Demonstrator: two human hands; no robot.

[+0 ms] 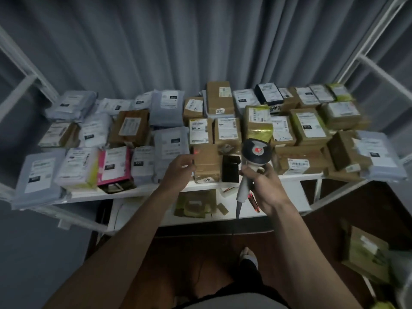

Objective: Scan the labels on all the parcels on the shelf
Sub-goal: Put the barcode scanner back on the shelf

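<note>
Several parcels cover the white shelf [256, 179]: grey mailer bags on the left, brown cardboard boxes in the middle and right, most with white labels facing up. My right hand [265, 188] grips the handle of a handheld barcode scanner [256, 152], whose dark head points toward the parcels. A small red light spot shows on a brown box [206, 162] at the shelf's front middle. My left hand [179, 167] reaches to that box's left edge, fingers loosely bent and touching or just beside it. A black box [230, 168] stands between the brown box and the scanner.
A pink parcel [114, 166] lies front left among grey bags [36, 177]. A lower shelf [138, 214] holds flattened yellow-green packaging [196, 204]. White frame posts rise at both sides. More packages [365, 253] sit on the floor at the right. A grey curtain hangs behind.
</note>
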